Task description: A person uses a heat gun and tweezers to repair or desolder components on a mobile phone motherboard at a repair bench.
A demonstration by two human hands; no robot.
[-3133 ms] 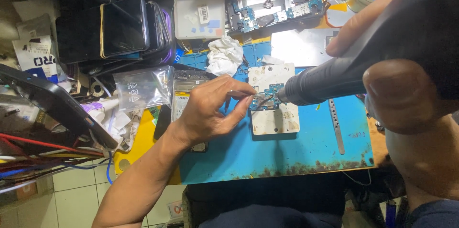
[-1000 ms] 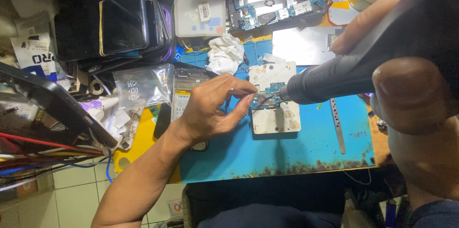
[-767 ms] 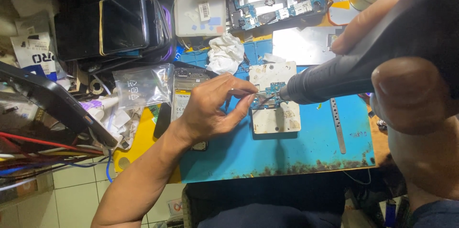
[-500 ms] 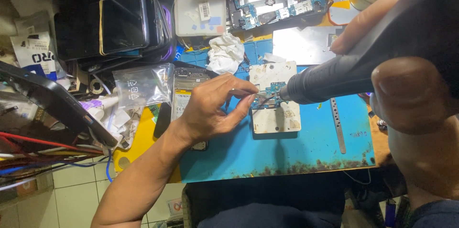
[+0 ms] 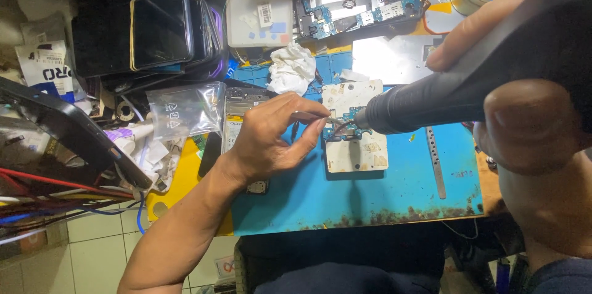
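Pinching tweezers [image 5: 314, 116], left hand [image 5: 271, 140]; right hand [image 5: 524, 109] wraps hot-air nozzle [image 5: 419, 106] over board [image 5: 346, 124]

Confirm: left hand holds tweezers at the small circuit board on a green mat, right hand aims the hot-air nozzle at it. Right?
Not quite: the mat is blue, not green, as the head view shows. The rest holds: the left hand pinches tweezers at the small circuit board, and the right hand aims the hot-air nozzle at it.
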